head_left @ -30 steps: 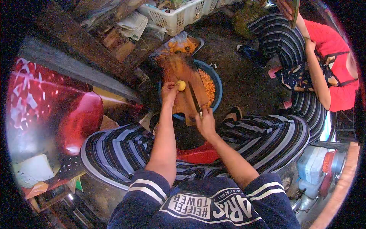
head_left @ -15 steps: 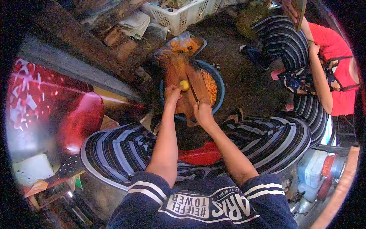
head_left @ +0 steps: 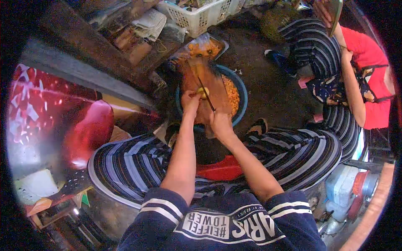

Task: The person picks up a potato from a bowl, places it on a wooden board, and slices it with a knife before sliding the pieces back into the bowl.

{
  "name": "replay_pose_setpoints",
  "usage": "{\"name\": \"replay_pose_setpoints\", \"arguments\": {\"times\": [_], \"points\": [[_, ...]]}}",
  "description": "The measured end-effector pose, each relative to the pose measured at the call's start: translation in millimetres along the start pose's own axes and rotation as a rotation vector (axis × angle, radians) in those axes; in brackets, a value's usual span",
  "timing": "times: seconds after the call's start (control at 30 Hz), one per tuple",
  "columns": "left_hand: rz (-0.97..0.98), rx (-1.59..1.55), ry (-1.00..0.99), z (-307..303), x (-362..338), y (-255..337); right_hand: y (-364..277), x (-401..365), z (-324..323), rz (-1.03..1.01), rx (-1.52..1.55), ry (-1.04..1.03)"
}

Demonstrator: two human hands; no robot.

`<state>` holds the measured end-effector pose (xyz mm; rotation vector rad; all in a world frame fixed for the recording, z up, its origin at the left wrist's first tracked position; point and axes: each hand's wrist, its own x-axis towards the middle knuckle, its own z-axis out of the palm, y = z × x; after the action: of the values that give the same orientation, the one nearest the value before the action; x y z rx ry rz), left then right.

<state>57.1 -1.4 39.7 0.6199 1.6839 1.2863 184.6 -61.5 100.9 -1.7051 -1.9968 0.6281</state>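
Observation:
A wooden cutting board (head_left: 218, 97) lies across a blue basin (head_left: 242, 95) that holds many small orange pieces (head_left: 232, 96). My left hand (head_left: 191, 102) pinches a small round yellow piece of produce (head_left: 202, 93) against the board; its exact kind cannot be made out. In my right hand (head_left: 221, 124), closed round the handle, is a knife (head_left: 210, 101). Its dark blade points away from me and crosses the yellow piece's right side. Beyond the board, a clear plastic bag with orange produce (head_left: 204, 48) rests in a tray.
A white plastic basket (head_left: 197, 21) stands at the back. Wooden beams (head_left: 96, 50) run along the left, near a shiny red surface (head_left: 88, 134). At the right sits another person (head_left: 362, 79) in red and striped trousers. Clear plastic containers (head_left: 345, 186) are at lower right.
The knife has swung left from the board's right part onto the yellow piece. My right hand has shifted slightly left, while my left hand keeps its hold. The other person's raised hand has moved slightly.

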Motion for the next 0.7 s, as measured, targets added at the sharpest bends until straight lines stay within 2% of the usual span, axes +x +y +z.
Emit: {"name": "replay_pose_setpoints", "arguments": {"times": [0.13, 0.2, 0.27, 0.37, 0.47, 0.57, 0.7], "points": [[0.072, 0.089, 0.021, 0, 2, -6, -7, 2, 1, 0.134, -0.064, -0.082], [0.126, 0.147, 0.038, -1, 3, -8, -7, 2, 0, 0.124, -0.04, -0.069], [0.038, -0.045, 0.021, -1, -1, -10, -7, 4, -1, 0.112, -0.016, -0.059], [0.087, 0.048, 0.056, -2, -19, 16, -5, 0, -3, 0.106, -0.064, -0.093], [0.027, 0.084, 0.04, -3, -2, -5, -8, 3, -2, 0.095, -0.088, -0.12], [0.057, 0.081, 0.074, -1, 5, -16, -7, 2, 3, 0.083, -0.074, -0.084], [0.016, 0.023, 0.06, 0, 1, -11, -13, 3, 6, 0.16, -0.141, -0.121]]}}
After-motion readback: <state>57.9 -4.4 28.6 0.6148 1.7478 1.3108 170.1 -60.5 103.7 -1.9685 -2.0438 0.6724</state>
